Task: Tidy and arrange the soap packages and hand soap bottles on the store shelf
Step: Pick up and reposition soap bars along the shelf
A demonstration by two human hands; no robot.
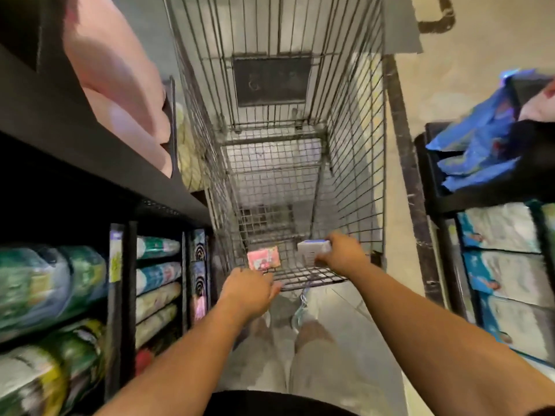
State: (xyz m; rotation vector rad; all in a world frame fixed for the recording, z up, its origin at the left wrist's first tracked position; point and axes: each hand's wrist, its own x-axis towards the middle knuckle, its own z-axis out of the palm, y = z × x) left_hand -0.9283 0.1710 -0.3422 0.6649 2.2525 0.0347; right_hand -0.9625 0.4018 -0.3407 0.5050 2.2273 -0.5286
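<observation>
A wire shopping cart [354, 163] stands in the aisle in front of me. On its near fold-out seat lie a pink soap package [263, 258] and a white and blue soap package [310, 249]. My right hand [342, 250] grips the white and blue package at its right side. My left hand [249, 291] hovers just below the pink package, fingers relaxed and pointing toward it, holding nothing. The view is blurred by motion.
Dark shelves on the left hold green and white bagged goods [45, 283] and a pink pack [120, 79] above. Shelves on the right carry blue packs [480, 139] and white boxes [510, 265]. My legs show below the cart on the pale floor.
</observation>
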